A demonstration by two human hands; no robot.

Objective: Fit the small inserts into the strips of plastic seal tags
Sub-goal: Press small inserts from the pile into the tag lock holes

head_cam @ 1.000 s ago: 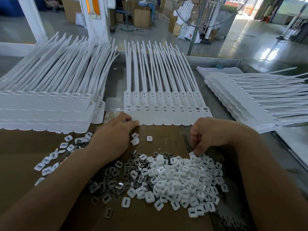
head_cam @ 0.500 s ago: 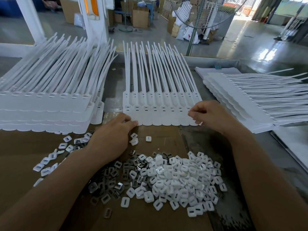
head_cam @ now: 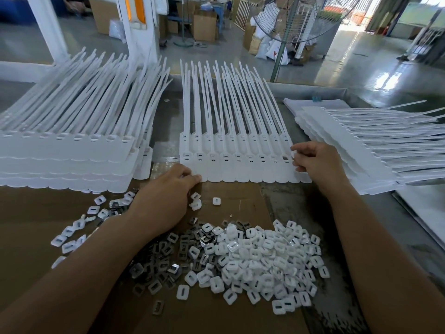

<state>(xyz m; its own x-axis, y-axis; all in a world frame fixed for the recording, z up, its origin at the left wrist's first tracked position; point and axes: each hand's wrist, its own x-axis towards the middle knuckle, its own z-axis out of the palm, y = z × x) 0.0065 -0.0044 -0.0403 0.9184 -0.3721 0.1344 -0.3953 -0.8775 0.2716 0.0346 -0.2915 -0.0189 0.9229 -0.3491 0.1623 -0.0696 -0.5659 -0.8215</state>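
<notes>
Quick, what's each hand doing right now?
Left hand: open, fingertips pressing the strip at its near left corner.
Right hand: closed, pinching an insert at the strip's right end.

Overall bright, exposure even across the worktop. Main source is daylight from the open doorway at back right, which throws a hard glare patch on the polished floor. Shadows are soft and short, with a faint one under the left hand and forearm. White plastic is close to clipping: the left stack loses surface detail. The insert pinched in the right hand barely separates from the strip behind it. Metal inserts give small specular glints. Foreground is sharp, the background slightly soft. Wide-angle distortion shows: forearms balloon at the bottom corners, and the white post leans.
</notes>
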